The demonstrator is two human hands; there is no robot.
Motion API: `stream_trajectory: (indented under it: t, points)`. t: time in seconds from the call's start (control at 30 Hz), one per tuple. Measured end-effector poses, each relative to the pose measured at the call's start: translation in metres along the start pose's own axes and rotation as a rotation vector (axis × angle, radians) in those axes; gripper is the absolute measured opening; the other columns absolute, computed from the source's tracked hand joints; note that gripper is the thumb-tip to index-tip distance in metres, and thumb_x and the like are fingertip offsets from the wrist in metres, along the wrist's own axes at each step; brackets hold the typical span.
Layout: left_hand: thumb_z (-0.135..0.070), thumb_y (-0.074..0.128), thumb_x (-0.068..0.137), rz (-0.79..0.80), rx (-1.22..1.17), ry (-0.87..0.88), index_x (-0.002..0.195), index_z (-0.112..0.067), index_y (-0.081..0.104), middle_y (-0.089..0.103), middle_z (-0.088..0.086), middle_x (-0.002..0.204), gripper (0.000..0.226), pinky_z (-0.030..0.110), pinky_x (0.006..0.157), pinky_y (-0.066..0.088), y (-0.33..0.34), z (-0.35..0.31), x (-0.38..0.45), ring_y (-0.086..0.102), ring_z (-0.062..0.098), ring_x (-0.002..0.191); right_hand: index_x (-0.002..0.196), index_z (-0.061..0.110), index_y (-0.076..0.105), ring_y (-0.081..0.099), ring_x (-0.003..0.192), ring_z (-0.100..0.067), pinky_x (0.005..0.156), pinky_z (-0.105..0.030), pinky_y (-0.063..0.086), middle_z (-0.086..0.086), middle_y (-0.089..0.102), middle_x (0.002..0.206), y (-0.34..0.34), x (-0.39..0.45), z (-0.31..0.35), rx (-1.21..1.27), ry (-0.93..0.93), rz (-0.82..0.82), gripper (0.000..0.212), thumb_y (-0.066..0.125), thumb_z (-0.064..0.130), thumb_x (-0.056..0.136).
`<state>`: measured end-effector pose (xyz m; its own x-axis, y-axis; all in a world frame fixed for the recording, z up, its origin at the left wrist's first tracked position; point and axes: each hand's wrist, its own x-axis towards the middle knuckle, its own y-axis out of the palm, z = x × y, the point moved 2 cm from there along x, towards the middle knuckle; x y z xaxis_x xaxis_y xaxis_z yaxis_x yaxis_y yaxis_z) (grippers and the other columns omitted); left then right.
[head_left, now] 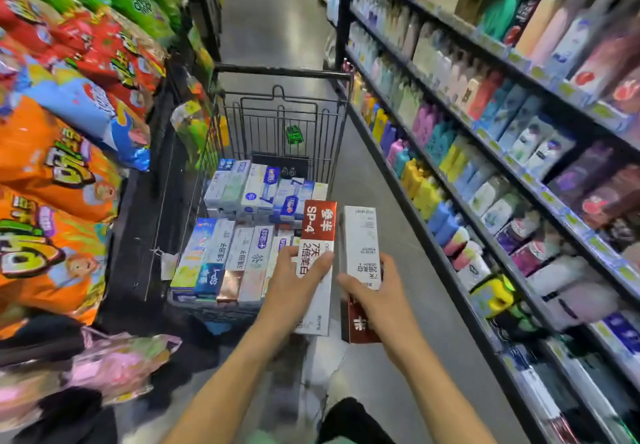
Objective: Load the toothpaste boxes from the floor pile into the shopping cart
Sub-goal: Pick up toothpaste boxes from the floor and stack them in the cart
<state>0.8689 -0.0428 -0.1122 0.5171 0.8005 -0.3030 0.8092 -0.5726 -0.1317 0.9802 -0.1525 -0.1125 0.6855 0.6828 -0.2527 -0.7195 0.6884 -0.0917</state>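
Head view, nearest first: my left hand grips a red-and-white toothpaste box, thumb across its printed face and fingers curled behind. My right hand clamps a second box, white above and dark red below. I hold both lengthwise, long ends pointing away, which I judge lines them up with the rows they will join. Just beyond the left-hand grip, the shopping cart already carries many toothpaste boxes packed side by side in two banks, leaving an opening at the cart's right edge, directly ahead of the two held boxes. The floor pile itself is out of sight. Left of the grips hang snack bags; right of them run shelves of bottles, and past the cart the aisle floor stretches away.
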Motion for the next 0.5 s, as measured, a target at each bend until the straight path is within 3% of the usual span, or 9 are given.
stream_trajectory:
  t: [0.13,0.23,0.37,0.5]
  points:
    - [-0.064,0.073,0.080,-0.087,-0.068,-0.034,0.118,-0.033,0.054,0.073,-0.010,0.112,0.053,0.042,0.097,0.054,0.002,-0.012,0.049,0.070,0.010,0.104,0.124,0.023,0.047,0.067,0.095,0.004,0.073,-0.013,0.053,0.009,0.066,0.117,0.005,0.064,0.012,-0.006,-0.008,0.105,0.051,0.079,0.014,0.086]
    - [-0.061,0.074,0.079,-0.151,-0.089,-0.054,0.119,-0.029,0.052,0.073,-0.009,0.112,0.056,0.035,0.092,0.054,0.003,-0.022,0.083,0.070,0.009,0.102,0.127,0.025,0.046,0.068,0.100,-0.001,0.087,-0.026,0.057,0.011,0.066,0.118,0.010,0.105,0.020,0.002,0.005,0.151,0.053,0.080,0.018,0.086]
    - [-0.059,0.083,0.072,-0.246,-0.027,-0.084,0.111,-0.029,0.052,0.074,-0.009,0.103,0.058,0.037,0.091,0.054,-0.001,-0.027,0.125,0.070,0.010,0.098,0.125,0.024,0.049,0.070,0.102,-0.008,0.091,-0.036,0.057,0.007,0.069,0.118,0.020,0.150,0.023,0.046,0.026,0.196,0.050,0.078,0.014,0.086]
    - [-0.054,0.080,0.078,-0.279,0.116,-0.095,0.118,-0.027,0.049,0.070,-0.012,0.102,0.057,0.025,0.073,0.048,-0.013,-0.028,0.160,0.067,0.007,0.095,0.121,0.025,0.051,0.070,0.101,-0.011,0.090,-0.040,0.058,0.003,0.070,0.117,0.036,0.188,0.018,0.050,0.050,0.186,0.048,0.080,0.014,0.084]
